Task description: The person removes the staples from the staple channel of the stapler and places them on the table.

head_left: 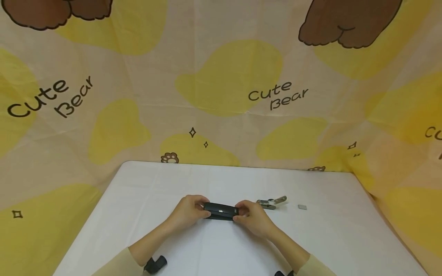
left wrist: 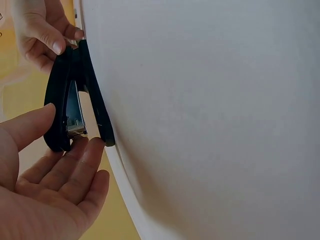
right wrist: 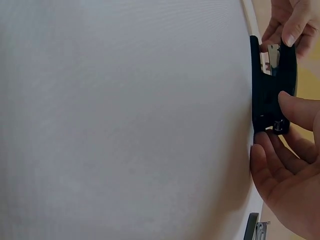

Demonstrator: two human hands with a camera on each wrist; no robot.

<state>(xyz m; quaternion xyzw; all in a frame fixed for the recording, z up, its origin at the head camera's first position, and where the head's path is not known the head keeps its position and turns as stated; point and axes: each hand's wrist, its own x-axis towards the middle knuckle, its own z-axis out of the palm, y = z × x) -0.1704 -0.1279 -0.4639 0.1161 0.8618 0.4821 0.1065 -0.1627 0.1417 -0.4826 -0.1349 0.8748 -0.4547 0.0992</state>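
Note:
A black stapler sits on the white table between the two hands, its long side facing me. My left hand holds its left end, thumb on the near side and fingers behind. At the right end, my right hand grips it between thumb and fingers. In the left wrist view the stapler shows a gap between its upper arm and base, with metal inside. The right wrist view has the stapler's hinge end close to the right hand's fingers.
Just beyond the right hand lies a second, smaller stapler-like tool with a raised metal arm. Further right is a small flat grey block, perhaps staples. A patterned yellow cloth hangs behind the white table.

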